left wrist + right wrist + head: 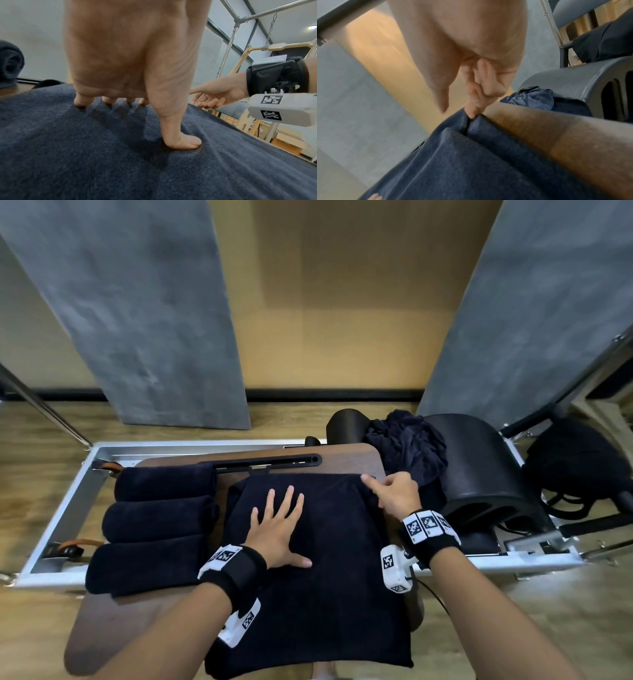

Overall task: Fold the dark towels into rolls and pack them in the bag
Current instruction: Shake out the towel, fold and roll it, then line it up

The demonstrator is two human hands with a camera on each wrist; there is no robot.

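Note:
A dark navy towel lies spread flat on the wooden table. My left hand rests palm down on its middle, fingers straight and spread, thumb pressing into the cloth. My right hand is at the towel's far right corner, where its straight index fingertip touches the raised edge; its other fingers are curled and hold nothing. Three rolled dark towels lie side by side to the left. A black bag sits at the far right.
A crumpled pile of dark towels lies behind the table's right corner, next to a black arched barrel. A metal frame surrounds the table. Grey panels and a wood wall stand behind.

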